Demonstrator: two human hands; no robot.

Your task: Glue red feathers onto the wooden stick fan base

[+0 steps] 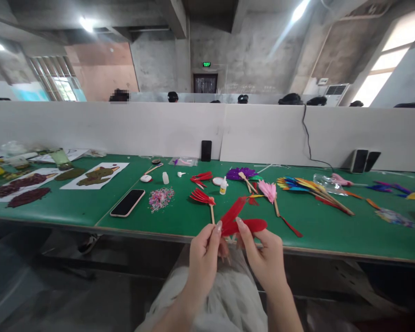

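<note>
Two red feathers (235, 210) fan out between my hands, just above the table's front edge. My left hand (204, 252) pinches their lower ends between thumb and fingers. My right hand (265, 253) closes its thumb and fingers on the feather that points right. Thin pale stick ends show below my left fingers; what they belong to is partly hidden. Just beyond my left hand lies a red feather fan (201, 197) with a wooden handle. Behind it are more red feathers (202, 176) and a small white glue bottle (223, 186).
On the green table (180, 226) lie a phone (127, 203), a heap of colourful bits (161, 198), a pink feather fan (268, 190), a purple one (241, 174) and a multicoloured feather bundle (304, 185). A white partition (152, 127) stands behind; people's heads show above it.
</note>
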